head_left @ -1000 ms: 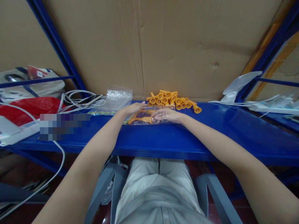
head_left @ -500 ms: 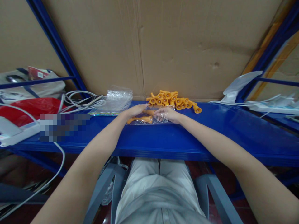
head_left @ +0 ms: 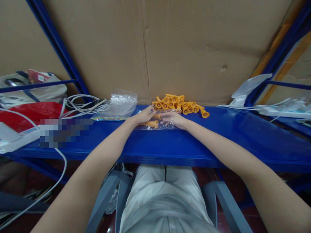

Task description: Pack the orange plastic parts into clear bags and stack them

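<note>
A heap of orange horn-shaped pieces point(head_left: 185, 105) sits at the back of the blue worktop point(head_left: 218, 136), right by the cardboard point(head_left: 145, 48), most of the flared ends turned toward the person. Just in front of the heap lies a clear plastic bag point(head_left: 165, 126), with more orange pieces point(head_left: 152, 124) showing at it, one nearer the front edge; from here I can't be sure they are all inside. The left hand point(head_left: 145, 115) is at the bag's far side, near the heap's left end, fingers close together; whether they pinch the film I can't tell. The right hand point(head_left: 173, 119) rests over the bag, in front of the heap, fingers slightly parted; its hold isn't clear either. Well left of the heap lie flat clear packets point(head_left: 123, 102) and coiled white cable point(head_left: 85, 100).
</note>
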A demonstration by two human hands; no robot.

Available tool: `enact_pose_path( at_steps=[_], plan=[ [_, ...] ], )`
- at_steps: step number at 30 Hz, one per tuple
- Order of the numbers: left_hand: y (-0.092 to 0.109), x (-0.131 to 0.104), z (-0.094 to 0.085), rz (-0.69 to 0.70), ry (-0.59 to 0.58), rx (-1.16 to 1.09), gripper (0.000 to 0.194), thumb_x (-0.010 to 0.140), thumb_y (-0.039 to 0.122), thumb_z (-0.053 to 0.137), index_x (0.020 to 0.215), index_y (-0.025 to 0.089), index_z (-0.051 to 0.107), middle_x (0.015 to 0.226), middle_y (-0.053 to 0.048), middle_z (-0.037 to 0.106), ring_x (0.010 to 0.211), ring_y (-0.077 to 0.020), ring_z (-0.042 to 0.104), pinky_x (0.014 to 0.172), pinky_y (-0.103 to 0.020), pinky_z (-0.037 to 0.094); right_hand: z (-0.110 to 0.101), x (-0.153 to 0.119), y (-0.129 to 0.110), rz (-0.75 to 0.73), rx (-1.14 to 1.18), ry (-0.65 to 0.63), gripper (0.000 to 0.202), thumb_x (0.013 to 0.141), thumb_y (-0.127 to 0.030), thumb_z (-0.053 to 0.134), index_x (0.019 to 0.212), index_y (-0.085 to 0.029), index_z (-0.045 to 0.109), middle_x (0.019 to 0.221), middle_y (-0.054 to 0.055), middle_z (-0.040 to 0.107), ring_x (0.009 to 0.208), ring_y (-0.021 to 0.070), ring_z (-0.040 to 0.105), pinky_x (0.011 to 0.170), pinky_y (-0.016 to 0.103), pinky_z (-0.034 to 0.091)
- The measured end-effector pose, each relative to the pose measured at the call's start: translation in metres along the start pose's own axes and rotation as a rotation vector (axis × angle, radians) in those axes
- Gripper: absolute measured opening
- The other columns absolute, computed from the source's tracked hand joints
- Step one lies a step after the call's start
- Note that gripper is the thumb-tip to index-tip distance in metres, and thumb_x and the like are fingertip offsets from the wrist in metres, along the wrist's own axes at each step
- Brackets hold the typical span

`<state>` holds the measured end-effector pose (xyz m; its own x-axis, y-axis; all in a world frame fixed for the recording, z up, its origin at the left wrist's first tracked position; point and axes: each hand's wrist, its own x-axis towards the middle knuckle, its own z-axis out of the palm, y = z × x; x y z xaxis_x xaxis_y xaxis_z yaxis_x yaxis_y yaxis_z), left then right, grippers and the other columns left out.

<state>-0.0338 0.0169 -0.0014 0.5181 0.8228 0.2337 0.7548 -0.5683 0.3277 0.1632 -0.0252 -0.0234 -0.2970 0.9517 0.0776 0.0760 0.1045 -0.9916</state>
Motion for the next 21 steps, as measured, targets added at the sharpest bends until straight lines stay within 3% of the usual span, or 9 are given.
enact_pose_path(
  at_steps=[5,8,11,14,17,21],
  plan=[
    [-0.002,0.000,0.003,-0.046,-0.010,-0.045,0.024,0.091,0.036,0.038,0.101,0.018,0.049,0.106,-0.011,0.064,0.095,-0.0224,0.059,0.087,-0.035,0.045,-0.001,0.003,0.002,-0.038,-0.034,0.042,0.012,0.079,-0.003,0.064,0.084,-0.013,0.065,0.077,0.001,0.066,0.060,0.0080,0.059,0.059,0.022,0.053],
    [-0.004,0.000,0.004,-0.079,-0.036,-0.055,0.022,0.091,0.040,0.039,0.098,0.019,0.046,0.098,-0.008,0.064,0.088,-0.0210,0.059,0.080,-0.033,0.046,-0.004,0.000,-0.001,-0.057,-0.068,-0.063,0.005,0.079,-0.009,0.068,0.079,-0.014,0.067,0.067,-0.001,0.064,0.058,0.0074,0.056,0.064,0.023,0.052],
    [-0.003,-0.002,0.002,-0.091,-0.051,-0.061,0.024,0.091,0.041,0.038,0.099,0.020,0.045,0.098,-0.007,0.063,0.090,-0.0209,0.058,0.080,-0.032,0.046,-0.007,-0.004,-0.005,-0.083,-0.106,-0.226,0.006,0.077,-0.013,0.072,0.082,-0.015,0.073,0.079,0.002,0.070,0.069,0.0088,0.060,0.077,0.026,0.052],
    [0.002,-0.005,-0.001,-0.097,-0.046,-0.056,0.024,0.092,0.040,0.038,0.099,0.019,0.047,0.104,-0.008,0.064,0.095,-0.0213,0.058,0.085,-0.033,0.046,-0.008,-0.007,-0.008,-0.099,-0.130,-0.284,0.010,0.074,-0.014,0.074,0.084,-0.017,0.076,0.087,0.003,0.073,0.077,0.0103,0.062,0.084,0.027,0.050],
    [0.005,-0.005,-0.003,-0.094,-0.022,-0.030,0.026,0.093,0.038,0.035,0.097,0.018,0.052,0.111,-0.011,0.064,0.101,-0.0225,0.058,0.091,-0.034,0.045,-0.006,-0.008,-0.008,-0.090,-0.143,-0.278,0.010,0.076,-0.013,0.072,0.084,-0.017,0.076,0.085,0.003,0.073,0.075,0.0103,0.062,0.083,0.028,0.051],
    [0.005,-0.001,-0.002,-0.075,0.011,0.025,0.030,0.094,0.033,0.034,0.098,0.017,0.058,0.114,-0.011,0.066,0.107,-0.0235,0.058,0.096,-0.034,0.044,-0.003,-0.007,-0.008,-0.063,-0.106,-0.169,0.011,0.079,-0.008,0.068,0.081,-0.017,0.074,0.080,0.002,0.071,0.068,0.0092,0.060,0.080,0.028,0.051]
  ],
)
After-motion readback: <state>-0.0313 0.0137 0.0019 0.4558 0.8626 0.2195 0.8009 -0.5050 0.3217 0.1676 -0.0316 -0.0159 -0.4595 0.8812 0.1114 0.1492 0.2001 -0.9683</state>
